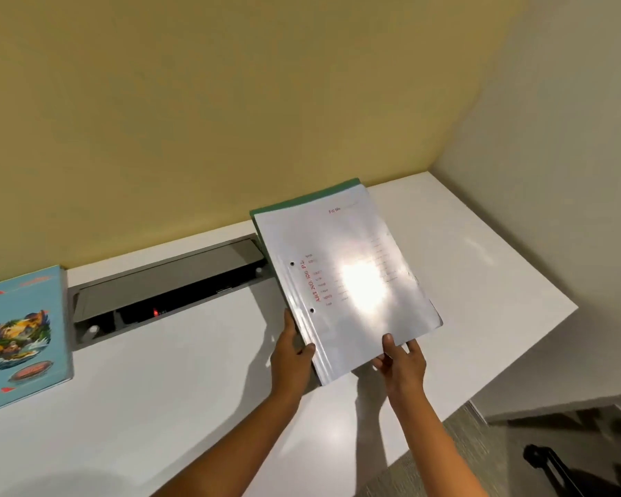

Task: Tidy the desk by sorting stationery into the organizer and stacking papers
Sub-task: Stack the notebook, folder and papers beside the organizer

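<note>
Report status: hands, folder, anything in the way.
Hands: left hand and right hand grip folder near edge. Held above white desk. Nearby: blue book far left, cable hatch open behind.

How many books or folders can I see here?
2. A clear-fronted, green-backed file folder is gripped at its near end by the left hand and right hand; a light-blue illustrated book lies on the white desk, far left. Others may be out of view.

White desk; blue book flat at left.
</note>
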Tool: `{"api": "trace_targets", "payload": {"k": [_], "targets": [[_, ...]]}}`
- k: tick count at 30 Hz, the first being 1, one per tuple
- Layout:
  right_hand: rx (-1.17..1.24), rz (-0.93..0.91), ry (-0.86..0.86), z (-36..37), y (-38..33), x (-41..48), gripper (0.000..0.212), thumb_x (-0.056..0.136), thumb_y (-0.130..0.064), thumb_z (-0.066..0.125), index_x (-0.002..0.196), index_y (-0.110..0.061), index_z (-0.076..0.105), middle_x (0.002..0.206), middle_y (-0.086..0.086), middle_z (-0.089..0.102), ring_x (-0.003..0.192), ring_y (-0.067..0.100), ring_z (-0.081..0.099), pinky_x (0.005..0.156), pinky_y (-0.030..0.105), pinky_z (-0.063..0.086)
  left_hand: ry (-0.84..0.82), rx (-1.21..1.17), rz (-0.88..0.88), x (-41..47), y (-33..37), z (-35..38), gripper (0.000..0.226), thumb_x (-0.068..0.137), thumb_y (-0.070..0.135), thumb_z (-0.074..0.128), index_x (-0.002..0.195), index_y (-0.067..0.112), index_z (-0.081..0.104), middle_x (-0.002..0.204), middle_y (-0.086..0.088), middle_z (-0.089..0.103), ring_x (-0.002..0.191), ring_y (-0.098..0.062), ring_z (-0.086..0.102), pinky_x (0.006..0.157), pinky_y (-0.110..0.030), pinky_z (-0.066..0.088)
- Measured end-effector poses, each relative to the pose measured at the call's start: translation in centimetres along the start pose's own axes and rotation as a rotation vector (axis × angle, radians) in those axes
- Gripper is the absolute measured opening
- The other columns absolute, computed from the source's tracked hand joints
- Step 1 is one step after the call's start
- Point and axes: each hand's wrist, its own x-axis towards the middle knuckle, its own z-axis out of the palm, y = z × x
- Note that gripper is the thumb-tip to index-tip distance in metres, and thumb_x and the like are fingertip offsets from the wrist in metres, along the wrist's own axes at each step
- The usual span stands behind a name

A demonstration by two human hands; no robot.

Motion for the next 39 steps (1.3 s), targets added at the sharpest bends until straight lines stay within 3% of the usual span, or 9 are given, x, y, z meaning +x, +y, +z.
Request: {"api": "trace_targets", "payload": {"k": [2, 6, 11, 18, 21, 24, 31, 37, 39], "targets": [[-0.038, 0.024, 0.024, -0.5, -0.2, 1.5, 0.032, 0.086, -0.001, 0.064, 0.115, -0.014, 0.056, 0.078, 0.012, 0.064, 0.065, 0.031, 0.058, 0.064, 0.039, 0.055, 0.002, -0.016, -0.086, 1.1, -0.6, 1.4, 0.070, 0.091, 0.013, 0.061, 0.148, 0.032, 0.025, 0.136, 0.000, 0.052, 0.124, -0.024, 0.051, 0.102, -0.045, 0.045], [-0.124, 0.057, 0.046, -0.1, -0.5, 4.0, 0.020, 0.087, 0.000, 0.061, 0.100, -0.015, 0.058, 0.070, 0.015, 0.060, 0.058, 0.031, 0.055, 0.048, 0.031, 0.055, 0.008, -0.007, -0.183, 3.7, -1.3, 2.9, 0.071, 0.090, 0.007, 0.060, 0.147, 0.030, 0.026, 0.129, -0.003, 0.057, 0.120, -0.025, 0.054, 0.100, -0.044, 0.047], [-0.268, 0.105, 0.075, 1.3, 0.4, 7.5, 0.021, 0.084, -0.008, 0.066, 0.104, -0.008, 0.062, 0.093, 0.017, 0.068, 0.084, 0.040, 0.065, 0.077, 0.050, 0.057, 0.003, 0.081, -0.188, 7.0, -2.2, 2.7, 0.074, 0.085, 0.000, 0.063, 0.145, 0.029, 0.031, 0.125, -0.004, 0.060, 0.118, -0.026, 0.056, 0.097, -0.045, 0.049], [-0.550, 0.098, 0.116, 4.7, -0.2, 11.6, 0.019, 0.086, -0.022, 0.065, 0.092, -0.005, 0.060, 0.091, 0.014, 0.068, 0.084, 0.032, 0.065, 0.071, 0.035, 0.050, 0.024, 0.176, -0.096, 11.4, -1.9, 2.0, 0.070, 0.081, 0.001, 0.068, 0.140, 0.026, 0.039, 0.101, -0.003, 0.064, 0.097, -0.021, 0.062, 0.085, -0.042, 0.056], [-0.628, 0.065, 0.064, 6.3, -1.0, 12.6, 0.019, 0.090, -0.023, 0.060, 0.084, -0.004, 0.059, 0.076, 0.013, 0.071, 0.062, 0.028, 0.069, 0.058, 0.027, 0.047, 0.060, 0.208, -0.081, 12.9, -1.9, 1.7, 0.070, 0.081, 0.004, 0.070, 0.140, 0.026, 0.039, 0.098, -0.005, 0.062, 0.096, -0.023, 0.063, 0.083, -0.041, 0.057], [-0.704, 0.084, 0.046, 6.8, -1.6, 13.6, 0.024, 0.090, -0.027, 0.061, 0.085, -0.004, 0.060, 0.067, 0.013, 0.071, 0.050, 0.024, 0.068, 0.054, 0.023, 0.046, 0.077, 0.267, -0.067, 13.5, -2.0, 1.7, 0.069, 0.082, 0.006, 0.070, 0.141, 0.024, 0.040, 0.098, -0.007, 0.061, 0.093, -0.022, 0.064, 0.080, -0.036, 0.059], [-0.872, 0.004, 0.088, 7.4, -1.7, 14.3, 0.035, 0.082, -0.043, 0.068, 0.074, -0.014, 0.052, 0.083, 0.010, 0.068, 0.073, 0.027, 0.064, 0.083, 0.033, 0.052, 0.135, 0.402, -0.084, 13.6, -1.8, 2.2, 0.065, 0.086, 0.013, 0.067, 0.143, 0.019, 0.036, 0.099, -0.009, 0.055, 0.094, -0.024, 0.063, 0.083, -0.042, 0.057], [-0.916, 0.034, 0.061, 8.0, -2.2, 13.3, 0.057, 0.075, -0.063, 0.064, 0.078, -0.006, 0.060, 0.063, 0.010, 0.069, 0.050, 0.024, 0.067, 0.053, 0.024, 0.055, 0.117, 0.436, -0.072, 13.6, -1.9, 1.9, 0.069, 0.089, 0.021, 0.063, 0.147, 0.022, 0.027, 0.113, -0.014, 0.049, 0.098, -0.025, 0.061, 0.081, -0.042, 0.058], [-0.953, 0.047, 0.065, 8.1, -2.3, 13.4, 0.067, 0.074, -0.073, 0.055, 0.073, -0.006, 0.060, 0.065, 0.011, 0.069, 0.059, 0.026, 0.069, 0.061, 0.029, 0.058, 0.090, 0.383, -0.068, 13.7, -2.1, 1.6, 0.061, 0.093, 0.021, 0.057, 0.146, 0.023, 0.028, 0.117, -0.013, 0.048, 0.100, -0.027, 0.062, 0.080, -0.042, 0.058]]}}
